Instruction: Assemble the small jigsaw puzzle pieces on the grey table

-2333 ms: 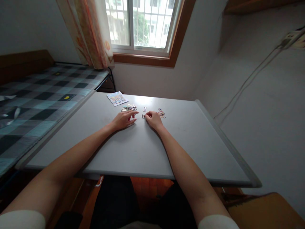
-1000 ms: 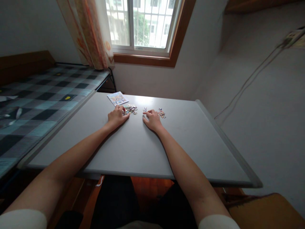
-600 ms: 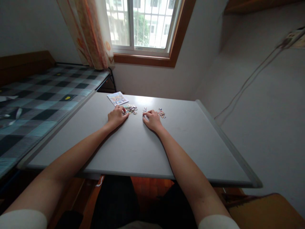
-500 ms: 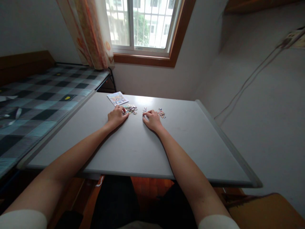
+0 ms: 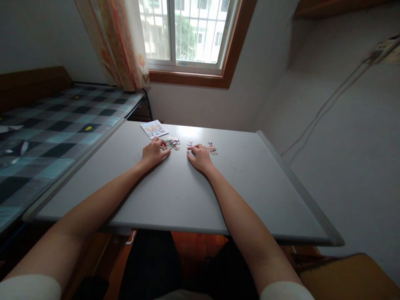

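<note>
My left hand (image 5: 154,151) rests at the near left side of a pile of small jigsaw puzzle pieces (image 5: 173,143). Its fingers are apart and curve around the pile's edge, touching pieces there. My right hand (image 5: 199,156) lies on the table with thumb and fingers apart, holding nothing that I can see. Just beyond its fingertips sits a small cluster of puzzle pieces (image 5: 190,143). To the right of that hand is a second, smaller pile of pieces (image 5: 212,148), partly behind the knuckles. A square picture card (image 5: 154,129) lies behind my left hand.
The grey-white table (image 5: 175,196) has raised strips along its left and right sides. A bed with a checked cover (image 5: 106,112) stands close on the left. Behind are a window (image 5: 187,33) and a curtain (image 5: 120,46). A brown chair seat (image 5: 350,277) is at lower right.
My left hand has shifted slightly to the right along the edge of the pile. My right hand has stayed nearly still.
</note>
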A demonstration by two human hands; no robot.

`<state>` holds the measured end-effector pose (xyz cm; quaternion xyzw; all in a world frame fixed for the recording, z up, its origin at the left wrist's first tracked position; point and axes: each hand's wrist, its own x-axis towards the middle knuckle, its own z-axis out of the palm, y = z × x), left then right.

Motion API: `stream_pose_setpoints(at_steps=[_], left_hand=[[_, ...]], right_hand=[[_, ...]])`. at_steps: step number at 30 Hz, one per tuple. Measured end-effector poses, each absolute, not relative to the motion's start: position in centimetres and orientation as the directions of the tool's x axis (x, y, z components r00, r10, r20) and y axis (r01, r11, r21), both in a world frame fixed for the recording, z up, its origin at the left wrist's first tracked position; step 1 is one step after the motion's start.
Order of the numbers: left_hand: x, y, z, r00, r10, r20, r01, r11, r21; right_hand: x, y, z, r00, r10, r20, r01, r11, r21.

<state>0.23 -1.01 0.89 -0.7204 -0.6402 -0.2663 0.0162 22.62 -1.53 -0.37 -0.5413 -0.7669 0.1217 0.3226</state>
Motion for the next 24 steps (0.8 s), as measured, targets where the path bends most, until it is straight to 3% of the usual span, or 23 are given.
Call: stream_pose_setpoints(at_steps=[5,8,13,24], left_hand=[[0.6,-1.3,0.7,0.435,0.733,0.523,0.760,-0.611,0.223],[0.8,-1.7,0.8,0.565,0.601,0.566,0.640,-0.752,0.159],[0.8,-1.7,0.9,0.574,0.562,0.596,0.605,-0.781,0.154],[0.8,-1.9,1.0,0.571,0.631,0.525,0.643,-0.742,0.192]], right_hand=[[21.9,-1.2,-0.1,-0.216,0.881,0.421,0.487,0.471,-0.736],[21.6,-1.3,-0.1,-0.271,0.885,0.377,0.438,0.463,-0.771],[21.6,-1.7,0.0,-0.339,0.877,0.340,0.449,0.469,-0.761],[21.7,-1.8,0.1,-0.381,0.869,0.315,0.397,0.461,-0.794]])
